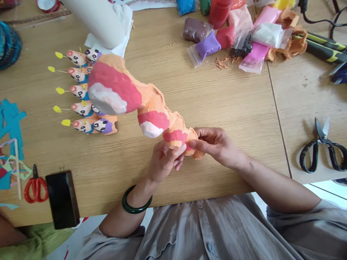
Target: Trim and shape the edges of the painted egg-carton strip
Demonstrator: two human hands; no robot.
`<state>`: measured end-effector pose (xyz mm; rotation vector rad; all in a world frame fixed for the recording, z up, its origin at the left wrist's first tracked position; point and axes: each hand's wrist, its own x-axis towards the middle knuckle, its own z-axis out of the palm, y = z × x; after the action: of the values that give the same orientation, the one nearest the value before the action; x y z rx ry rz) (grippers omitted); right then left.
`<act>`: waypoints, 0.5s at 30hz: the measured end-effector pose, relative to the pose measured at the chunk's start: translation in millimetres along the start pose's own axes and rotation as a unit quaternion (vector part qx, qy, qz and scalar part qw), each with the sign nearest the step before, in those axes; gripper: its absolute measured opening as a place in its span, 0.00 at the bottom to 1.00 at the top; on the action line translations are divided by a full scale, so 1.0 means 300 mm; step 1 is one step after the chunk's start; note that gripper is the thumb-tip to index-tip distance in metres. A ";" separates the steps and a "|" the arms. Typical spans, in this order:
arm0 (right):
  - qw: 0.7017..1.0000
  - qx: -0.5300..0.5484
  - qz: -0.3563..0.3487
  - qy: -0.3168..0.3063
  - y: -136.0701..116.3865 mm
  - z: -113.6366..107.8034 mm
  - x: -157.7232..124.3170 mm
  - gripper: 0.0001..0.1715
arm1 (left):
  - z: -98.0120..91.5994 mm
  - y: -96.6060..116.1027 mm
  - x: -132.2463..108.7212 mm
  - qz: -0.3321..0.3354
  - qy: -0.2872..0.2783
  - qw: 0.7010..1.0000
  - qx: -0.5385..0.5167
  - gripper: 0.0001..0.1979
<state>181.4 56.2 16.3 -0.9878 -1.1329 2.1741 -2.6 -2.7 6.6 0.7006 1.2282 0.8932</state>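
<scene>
A long orange clay figure (127,90) with pink and white patches is held up over the wooden table (217,94), its big end pointing away to the left. My left hand (164,160), with a dark green bangle on the wrist, pinches the figure's near end from below. My right hand (217,144) grips the same end from the right, fingers curled round it. Behind the figure lie several small painted clay heads (81,90) with yellow tips on thin sticks.
Bags of coloured clay (238,36) are heaped at the far right. Black scissors (324,150) lie at right, red scissors (35,186) and a black phone (62,198) at near left. A white cardboard tube (100,21) stands at the back. Blue paper scraps (11,119) lie at left.
</scene>
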 end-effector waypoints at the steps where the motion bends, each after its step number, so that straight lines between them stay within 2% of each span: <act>1: 1.000 0.001 0.004 0.004 -0.002 -0.004 0.001 0.23 | -0.003 0.001 0.000 0.003 -0.017 1.000 -0.006 0.16; 5: 1.000 0.020 0.021 0.007 -0.003 -0.014 0.004 0.22 | -0.011 -0.003 0.004 0.015 -0.057 0.998 -0.030 0.15; 10: 0.998 0.040 0.036 0.038 0.005 0.000 0.004 0.22 | -0.011 -0.012 0.006 0.028 -0.039 0.999 -0.021 0.15; 15: 0.997 0.029 0.064 0.042 -0.003 0.003 0.002 0.22 | -0.005 -0.007 -0.002 0.034 -0.040 0.998 0.024 0.15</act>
<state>180.5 56.8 17.2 -1.1415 -0.9866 2.2292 -3.6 -4.2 4.7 0.8124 1.1634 0.8857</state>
